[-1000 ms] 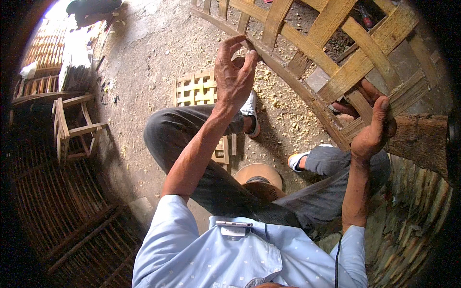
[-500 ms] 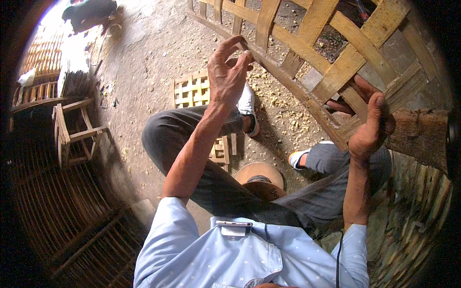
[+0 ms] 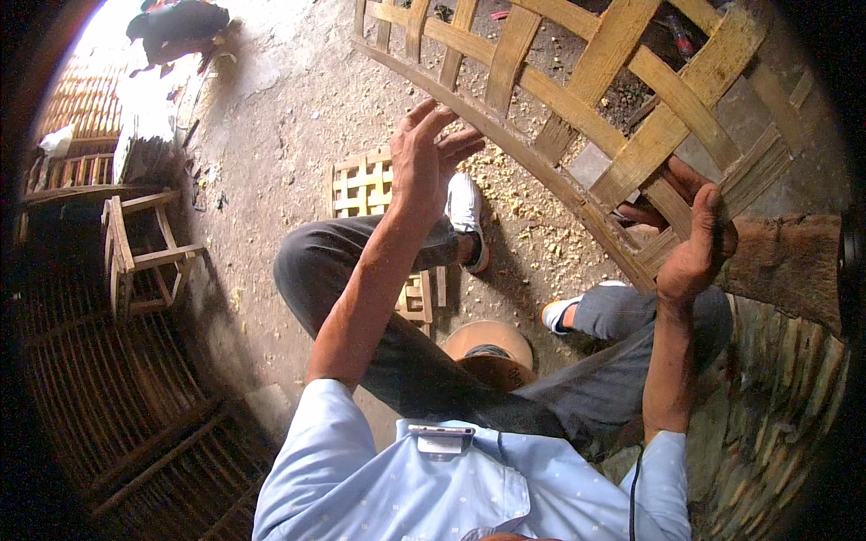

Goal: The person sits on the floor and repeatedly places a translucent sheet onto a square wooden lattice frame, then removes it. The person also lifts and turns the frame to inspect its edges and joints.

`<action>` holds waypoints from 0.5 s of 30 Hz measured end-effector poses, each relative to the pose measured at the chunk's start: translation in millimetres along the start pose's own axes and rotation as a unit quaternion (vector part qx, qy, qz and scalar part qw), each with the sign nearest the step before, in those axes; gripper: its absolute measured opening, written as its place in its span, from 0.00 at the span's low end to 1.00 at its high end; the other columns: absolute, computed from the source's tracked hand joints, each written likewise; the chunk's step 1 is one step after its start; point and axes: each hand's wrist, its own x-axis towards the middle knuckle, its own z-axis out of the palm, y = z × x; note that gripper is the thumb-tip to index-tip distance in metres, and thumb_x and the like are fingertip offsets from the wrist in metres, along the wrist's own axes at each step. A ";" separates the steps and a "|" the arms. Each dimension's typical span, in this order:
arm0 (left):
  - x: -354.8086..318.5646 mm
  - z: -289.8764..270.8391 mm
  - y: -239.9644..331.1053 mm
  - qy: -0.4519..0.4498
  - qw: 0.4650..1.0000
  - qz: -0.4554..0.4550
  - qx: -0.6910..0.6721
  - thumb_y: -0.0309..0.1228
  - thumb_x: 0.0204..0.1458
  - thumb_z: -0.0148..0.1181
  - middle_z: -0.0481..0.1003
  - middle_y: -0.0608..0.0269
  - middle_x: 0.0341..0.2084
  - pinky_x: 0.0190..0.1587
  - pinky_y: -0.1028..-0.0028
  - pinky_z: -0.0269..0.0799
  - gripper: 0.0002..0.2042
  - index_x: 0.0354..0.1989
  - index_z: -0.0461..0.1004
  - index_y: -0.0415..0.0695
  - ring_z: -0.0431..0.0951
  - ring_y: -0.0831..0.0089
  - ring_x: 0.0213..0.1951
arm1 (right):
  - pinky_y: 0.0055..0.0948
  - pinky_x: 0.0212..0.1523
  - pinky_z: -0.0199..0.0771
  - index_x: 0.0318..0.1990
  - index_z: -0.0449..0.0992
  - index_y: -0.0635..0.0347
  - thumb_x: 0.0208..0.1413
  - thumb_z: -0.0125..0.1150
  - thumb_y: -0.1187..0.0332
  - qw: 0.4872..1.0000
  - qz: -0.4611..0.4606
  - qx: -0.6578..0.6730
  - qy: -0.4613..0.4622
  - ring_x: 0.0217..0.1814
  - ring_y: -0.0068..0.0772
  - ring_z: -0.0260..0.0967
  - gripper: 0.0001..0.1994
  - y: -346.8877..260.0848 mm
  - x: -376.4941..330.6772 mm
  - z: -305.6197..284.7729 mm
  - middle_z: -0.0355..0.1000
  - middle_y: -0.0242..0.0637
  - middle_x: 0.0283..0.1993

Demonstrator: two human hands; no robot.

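Observation:
A large woven lattice panel (image 3: 577, 104) of wide yellowish slats, edged by a wooden frame strip, is held up at a tilt across the upper right. My right hand (image 3: 693, 243) grips its near corner, the thumb on top and the fingers reaching through a gap between slats. My left hand (image 3: 424, 158) is beside the lower left edge of the frame. Its fingers are apart and partly bent, with the tips close to the strip; whether they touch it I cannot tell.
Below my left hand, a smaller woven lattice panel (image 3: 363, 185) lies on the ground. A wooden spool (image 3: 492, 347) stands between my legs. To the left are a wooden stool frame (image 3: 149, 248) and slatted racks (image 3: 135, 397). A rough wooden block (image 3: 783, 270) sits at right.
My left hand has come down slightly from the frame edge, and its fingers have spread from a pinch. My right hand keeps its hold on the panel.

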 end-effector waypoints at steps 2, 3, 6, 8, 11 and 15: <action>2.6 -3.1 2.4 -0.019 1.000 -0.008 0.020 0.32 0.60 0.57 0.75 0.50 0.46 0.49 0.58 0.81 0.23 0.60 0.65 0.31 0.82 0.54 0.45 | 0.45 0.34 0.88 0.52 0.75 0.77 0.69 0.48 0.53 1.000 0.005 0.001 0.008 0.42 0.49 0.80 0.28 0.4 1.9 -2.0 0.77 0.55 0.48; 3.7 -5.0 2.8 -0.028 0.999 -0.013 0.030 0.33 0.61 0.56 0.76 0.50 0.46 0.49 0.58 0.81 0.23 0.60 0.65 0.31 0.82 0.54 0.45 | 0.45 0.34 0.88 0.52 0.75 0.77 0.69 0.47 0.52 1.000 0.007 0.001 0.012 0.42 0.49 0.80 0.28 1.2 2.1 -2.6 0.77 0.56 0.48; -0.7 6.0 0.8 0.046 0.992 0.078 0.091 0.27 0.60 0.60 0.77 0.47 0.43 0.41 0.67 0.85 0.23 0.60 0.60 0.31 0.84 0.61 0.39 | 0.45 0.33 0.88 0.52 0.75 0.77 0.69 0.47 0.52 0.999 0.039 0.011 0.011 0.42 0.49 0.80 0.28 3.8 0.0 -1.8 0.77 0.56 0.48; -6.5 15.1 -0.9 0.060 0.978 0.151 0.131 0.23 0.59 0.62 0.77 0.44 0.43 0.39 0.72 0.85 0.25 0.61 0.59 0.33 0.83 0.66 0.38 | 0.45 0.33 0.88 0.53 0.74 0.77 0.70 0.46 0.52 1.000 0.015 0.009 -0.015 0.42 0.49 0.80 0.28 1.5 -1.4 -2.1 0.76 0.56 0.49; -7.5 14.9 -1.9 0.007 0.952 0.190 0.239 0.27 0.60 0.63 0.75 0.44 0.46 0.45 0.70 0.84 0.25 0.63 0.60 0.37 0.83 0.64 0.43 | 0.46 0.34 0.88 0.53 0.74 0.77 0.70 0.46 0.52 1.000 -0.004 0.003 -0.005 0.42 0.49 0.80 0.28 -1.5 -2.9 -2.5 0.76 0.56 0.50; -8.0 13.1 -1.9 0.000 0.914 0.234 0.332 0.24 0.60 0.60 0.78 0.46 0.44 0.33 0.74 0.80 0.18 0.58 0.67 0.40 0.83 0.71 0.36 | 0.46 0.34 0.88 0.53 0.74 0.77 0.70 0.45 0.52 0.999 -0.031 0.006 0.009 0.39 0.50 0.80 0.28 0.5 -2.5 -3.0 0.76 0.56 0.49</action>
